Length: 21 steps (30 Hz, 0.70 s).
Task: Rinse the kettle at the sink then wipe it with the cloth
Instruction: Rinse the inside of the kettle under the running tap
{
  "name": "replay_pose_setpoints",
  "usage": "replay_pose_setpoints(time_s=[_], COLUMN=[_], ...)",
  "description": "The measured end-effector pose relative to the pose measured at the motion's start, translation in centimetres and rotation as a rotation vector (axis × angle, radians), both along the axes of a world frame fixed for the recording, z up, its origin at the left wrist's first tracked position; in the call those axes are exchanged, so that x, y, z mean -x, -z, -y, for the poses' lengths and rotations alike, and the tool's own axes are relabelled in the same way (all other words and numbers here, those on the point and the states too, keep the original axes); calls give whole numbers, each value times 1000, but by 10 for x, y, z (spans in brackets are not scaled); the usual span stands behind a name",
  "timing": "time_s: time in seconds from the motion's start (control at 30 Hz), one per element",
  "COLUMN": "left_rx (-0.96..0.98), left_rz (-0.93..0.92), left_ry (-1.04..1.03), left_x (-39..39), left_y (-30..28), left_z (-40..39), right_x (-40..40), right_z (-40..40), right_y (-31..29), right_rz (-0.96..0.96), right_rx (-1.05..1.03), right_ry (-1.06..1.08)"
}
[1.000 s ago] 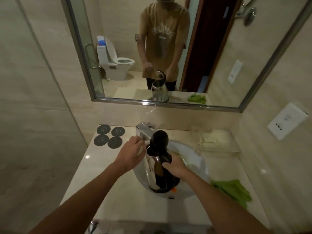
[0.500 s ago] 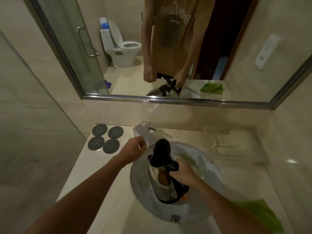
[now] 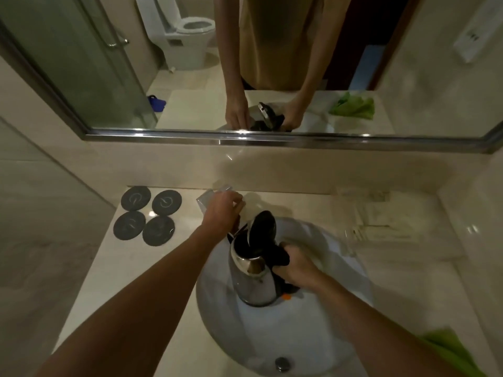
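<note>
Grip, right hand: the right hand (image 3: 295,265) is wrapped around the black handle of the kettle (image 3: 254,278), which is held low in the basin of the sink (image 3: 272,346), at the centre of the frame.
Grip, left hand: the left hand (image 3: 221,210) is laid over the tap (image 3: 206,201) just above and left of the kettle; the fingers are curled down on the tap, but how firmly it is held cannot be told.
Kettle axis: the body is held close to upright, its mouth tipped slightly toward the upper left of the frame, with the lid (image 3: 262,227) swung open and standing up behind the mouth.
Deciding relation: the open mouth is placed just below and right of the tap; a pale streak that may be water is seen at the mouth, though the blur leaves this unsure.
Nearer hand: the tap is reached by the left hand, the kettle by the right.
Cloth: the green cloth (image 3: 449,349) is left on the tabletop (image 3: 136,281) at the lower right, well apart from both hands.
Change from half a second earlier: the view is tilted further down, the left hand is shifted from beside the tap onto it, and the kettle mouth is brought nearer the spout.
Step judged: rinsing is under way; wiping is not yet begun.
</note>
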State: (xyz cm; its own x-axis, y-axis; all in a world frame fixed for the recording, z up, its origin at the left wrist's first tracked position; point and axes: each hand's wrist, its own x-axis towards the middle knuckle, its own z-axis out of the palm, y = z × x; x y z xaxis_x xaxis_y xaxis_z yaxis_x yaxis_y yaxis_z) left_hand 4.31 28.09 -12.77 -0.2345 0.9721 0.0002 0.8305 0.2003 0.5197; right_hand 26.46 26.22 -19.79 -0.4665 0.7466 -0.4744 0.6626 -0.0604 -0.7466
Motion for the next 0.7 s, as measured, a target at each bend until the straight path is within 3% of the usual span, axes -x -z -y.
replay_pose_setpoints(time_s=[0.2, 0.7], left_rx=[-7, 64], left_rz=[-60, 122], left_ry=[-71, -141], left_x=[2, 10], left_y=[3, -4], left_z=[-8, -27], right_x=[6, 12], right_z=[-9, -24], right_y=[-1, -4], right_rz=[36, 115], right_rx=[-9, -80], right_ry=[-44, -162])
